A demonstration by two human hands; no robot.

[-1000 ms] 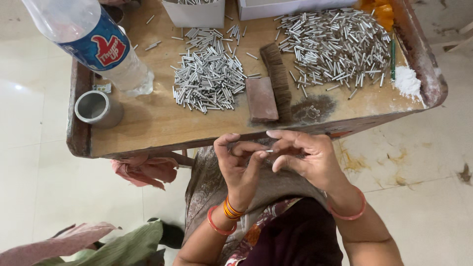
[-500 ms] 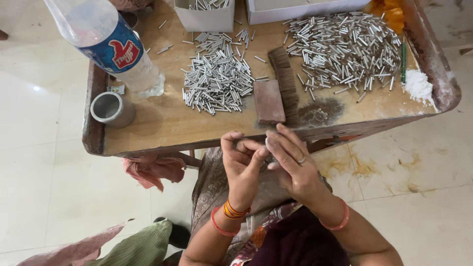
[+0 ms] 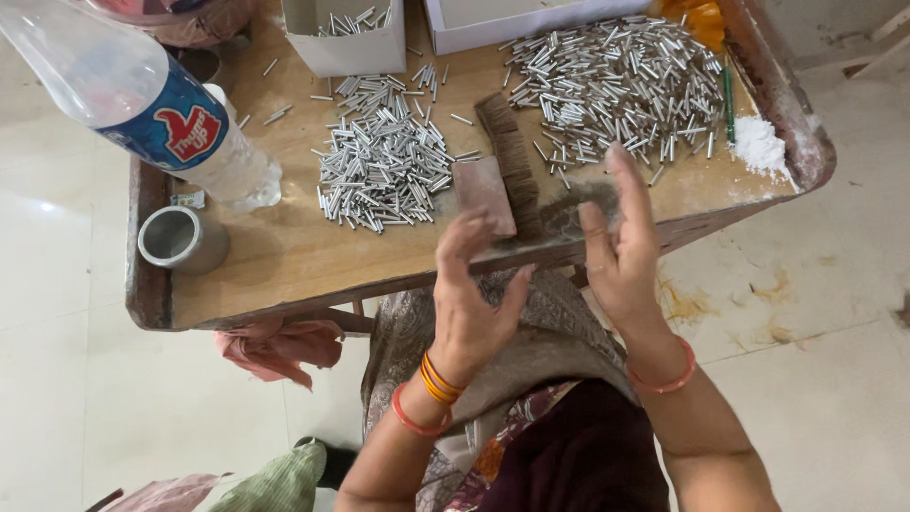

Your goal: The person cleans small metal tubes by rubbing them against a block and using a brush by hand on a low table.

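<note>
Bare hands: left hand (image 3: 474, 299) and right hand (image 3: 616, 251) raised apart, fingers spread, grasping nothing.
Nearest: brown bristle brush with flat wooden back (image 3: 498, 180) on the table edge.
Beyond: two heaps of short silver metal tubes (image 3: 384, 166) on the worn wooden table (image 3: 284, 261).

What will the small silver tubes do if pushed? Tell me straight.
The silver tubes look round and smooth, so they would probably roll or scatter across the wooden table. Thin and small, each seems light. Heaped loosely, the pile would likely spread rather than slide whole.
</note>
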